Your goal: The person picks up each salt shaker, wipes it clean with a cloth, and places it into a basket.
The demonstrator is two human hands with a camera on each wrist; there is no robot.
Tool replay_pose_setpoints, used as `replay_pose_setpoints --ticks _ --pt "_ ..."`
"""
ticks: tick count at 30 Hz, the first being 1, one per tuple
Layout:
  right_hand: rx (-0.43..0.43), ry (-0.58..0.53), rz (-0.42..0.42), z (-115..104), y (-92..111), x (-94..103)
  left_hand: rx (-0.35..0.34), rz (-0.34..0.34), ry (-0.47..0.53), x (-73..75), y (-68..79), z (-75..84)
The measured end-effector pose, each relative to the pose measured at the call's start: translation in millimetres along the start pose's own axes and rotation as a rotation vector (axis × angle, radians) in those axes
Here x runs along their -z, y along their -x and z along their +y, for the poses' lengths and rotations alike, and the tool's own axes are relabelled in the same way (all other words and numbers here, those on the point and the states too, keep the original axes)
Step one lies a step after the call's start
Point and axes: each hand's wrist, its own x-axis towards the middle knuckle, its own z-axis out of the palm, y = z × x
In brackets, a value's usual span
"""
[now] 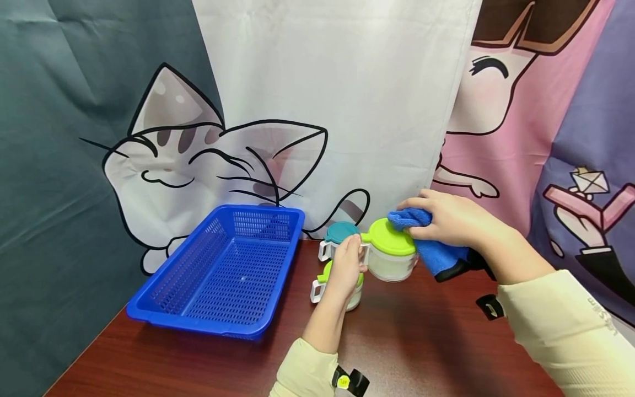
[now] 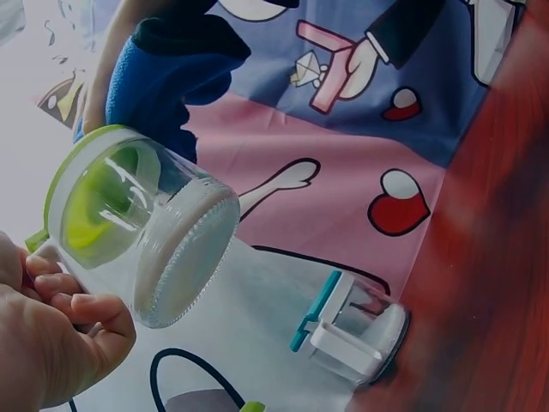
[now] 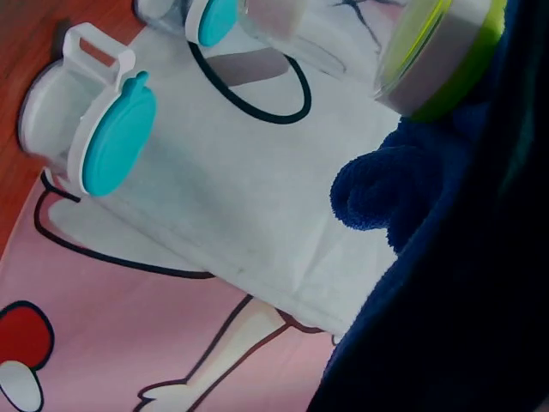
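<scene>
Clearly, both hands are busy with a lime-lidded jar

The clear round jar with a lime-green lid and white contents (image 1: pixel 392 260) is held up above the counter. The fingers of the left hand (image 1: pixel 345 263) curl round its white handle, while those of the right hand (image 1: pixel 448 218) grip a blue fluffy cloth with a black edge (image 1: pixel 436 256) and set it against the lid.

Around them, a small clear jar with a teal lid and white handle (image 1: pixel 340 232) stands at the back of the counter, near the wall hanging. In front of it stands a second lime-lidded jar (image 1: pixel 328 271); the left hand and wrist cover much of this one and part of the teal-lidded one. The right wrist view shows another teal-lidded jar (image 3: pixel 103 129), which the raised jar hides from the head view. To the left sits a rectangular blue plastic basket with slotted walls (image 1: pixel 198 325), well apart from the cloth.

The counter (image 1: pixel 397 342) is dark reddish-brown with a wood grain and a soft sheen, darkened by shadow below the right arm. Behind it hangs a printed fabric backdrop (image 1: pixel 327 66) in grey-green, white, pink and violet, with a smiling cartoon cat at left and cartoon figures at right. Pale yellow sleeves (image 1: pixel 560 325) cover both forearms.
</scene>
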Motion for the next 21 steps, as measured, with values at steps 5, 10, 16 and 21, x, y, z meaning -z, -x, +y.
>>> replay_pose_setpoints --ticks 5,10,16,21 --pt "0.01 0.041 -0.011 -5 -2 -3.8 -0.017 0.008 -0.087 -3.7 2.5 -3.9" --pt "0.057 0.096 0.014 -20 -7 -6.2 -0.004 0.018 -0.084 -6.6 2.4 -7.7" --pt "0.113 0.109 0.043 -38 -12 -6.5 -0.016 0.004 -0.063 -8.9 1.7 -9.4" --pt "0.101 0.12 0.054 -40 -11 -4.9 0.018 0.011 -0.018 -8.0 1.2 -7.2"
